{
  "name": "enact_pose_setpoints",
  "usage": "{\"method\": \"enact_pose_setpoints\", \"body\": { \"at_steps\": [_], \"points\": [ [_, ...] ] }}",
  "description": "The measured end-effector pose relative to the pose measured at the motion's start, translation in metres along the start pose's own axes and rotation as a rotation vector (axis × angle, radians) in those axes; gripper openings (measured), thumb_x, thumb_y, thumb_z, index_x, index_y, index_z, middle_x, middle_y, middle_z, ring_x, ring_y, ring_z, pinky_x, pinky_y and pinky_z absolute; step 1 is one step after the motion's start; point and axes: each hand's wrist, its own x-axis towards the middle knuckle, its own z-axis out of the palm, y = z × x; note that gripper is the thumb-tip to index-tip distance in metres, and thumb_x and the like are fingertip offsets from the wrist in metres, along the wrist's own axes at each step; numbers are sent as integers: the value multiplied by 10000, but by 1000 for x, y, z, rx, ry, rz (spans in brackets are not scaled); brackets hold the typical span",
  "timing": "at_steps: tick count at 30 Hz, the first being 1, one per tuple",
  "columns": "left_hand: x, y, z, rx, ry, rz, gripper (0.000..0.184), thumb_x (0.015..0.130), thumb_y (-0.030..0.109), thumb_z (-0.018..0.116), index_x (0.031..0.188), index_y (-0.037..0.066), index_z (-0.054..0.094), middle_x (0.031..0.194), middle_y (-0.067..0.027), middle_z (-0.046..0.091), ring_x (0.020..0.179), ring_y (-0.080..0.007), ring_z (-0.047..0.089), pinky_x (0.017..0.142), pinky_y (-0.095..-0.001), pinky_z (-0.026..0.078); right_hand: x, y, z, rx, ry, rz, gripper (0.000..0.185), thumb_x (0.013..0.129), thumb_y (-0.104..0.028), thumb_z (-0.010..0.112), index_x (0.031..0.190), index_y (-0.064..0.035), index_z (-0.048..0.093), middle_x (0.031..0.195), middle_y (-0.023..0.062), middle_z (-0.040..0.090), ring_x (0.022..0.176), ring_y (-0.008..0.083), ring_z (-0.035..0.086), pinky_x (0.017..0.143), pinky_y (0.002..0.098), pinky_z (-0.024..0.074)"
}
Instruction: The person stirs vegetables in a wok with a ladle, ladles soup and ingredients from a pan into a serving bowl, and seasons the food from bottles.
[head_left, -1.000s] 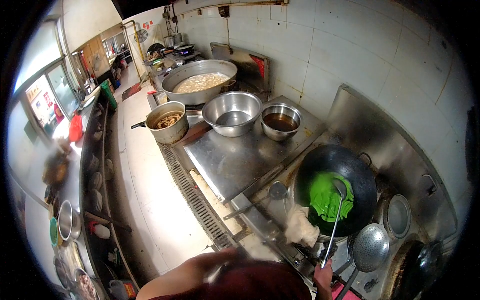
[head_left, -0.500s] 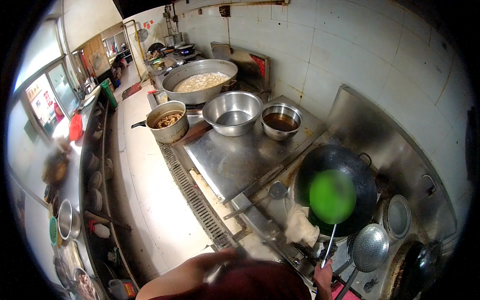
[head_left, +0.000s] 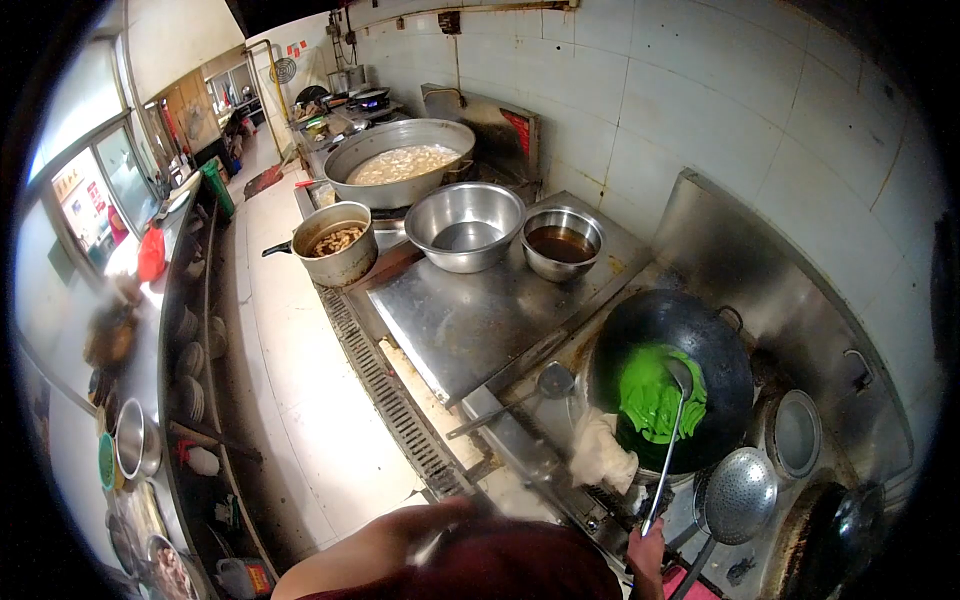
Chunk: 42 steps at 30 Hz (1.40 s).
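My right hand (head_left: 647, 549) is closed around the handle of a long metal ladle (head_left: 662, 475). The ladle's dark head (head_left: 681, 376) rests against bright green leafy vegetables (head_left: 655, 398) inside a black wok (head_left: 625, 325). A pale cloth (head_left: 604, 452) lies over the wok's near left edge. My left hand does not show; only a bare arm or shoulder (head_left: 370, 545) appears at the bottom. Just right of my right hand is a perforated strainer (head_left: 742, 495) with a long handle.
A steel bowl (head_left: 425, 232), a smaller bowl of brown liquid (head_left: 535, 262), a pot (head_left: 350, 265) and a wide pan (head_left: 345, 180) stand beyond the wok. Another ladle (head_left: 555, 380) lies left of it. A lidded pot (head_left: 797, 433) sits at right; a tiled wall (head_left: 720, 100) rises behind.
The ladle's head now shows distinctly at the right of the greens, which were a smooth green blur before and now show separate leaves. My right hand stays in about the same place.
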Motion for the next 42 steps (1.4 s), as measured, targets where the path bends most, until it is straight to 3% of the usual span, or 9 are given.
{"method": "enact_pose_setpoints", "body": {
  "at_steps": [6,14,18,28,32,42],
  "points": [
    [5,-1,4,9,41,-19,317,815,281,562,1049,78,630,1034,-153,641,973,-326,616,804,-461,502,0,-2,0,26,7,7,444,804,-143,548,1164,66,393,779,288,617,772,452,616,678,493,474],
    [-8,14,-14,53,-72,-48,320,808,276,571,1032,55,631,1050,-166,637,1004,-328,610,824,-463,499,-1,-4,-2,12,2,15,448,798,-129,550,1157,84,389,773,290,614,771,453,616,681,491,473],
    [33,-15,22,-24,19,-57,343,800,294,581,1037,50,630,1049,-171,636,994,-333,611,819,-463,500,5,11,6,21,13,-6,446,802,-138,563,1148,88,393,766,282,614,764,448,618,672,476,476],
    [31,-16,19,83,-30,31,374,738,320,631,1002,56,647,1008,-165,648,944,-335,623,786,-465,505,2,4,2,-13,5,6,414,807,-171,553,1122,61,417,753,264,617,746,442,620,656,484,477],
    [34,-19,21,-61,24,-8,368,704,307,655,985,69,652,997,-159,649,919,-335,626,763,-470,503,2,4,3,-62,22,22,427,806,-175,550,1134,62,411,754,269,616,748,449,618,658,489,478],
    [5,-3,2,-14,67,56,368,742,327,630,991,56,637,997,-170,643,931,-340,617,765,-471,500,2,4,2,-46,21,-19,432,812,-162,557,1147,62,399,754,270,615,746,451,616,658,488,477]
  ]
}}
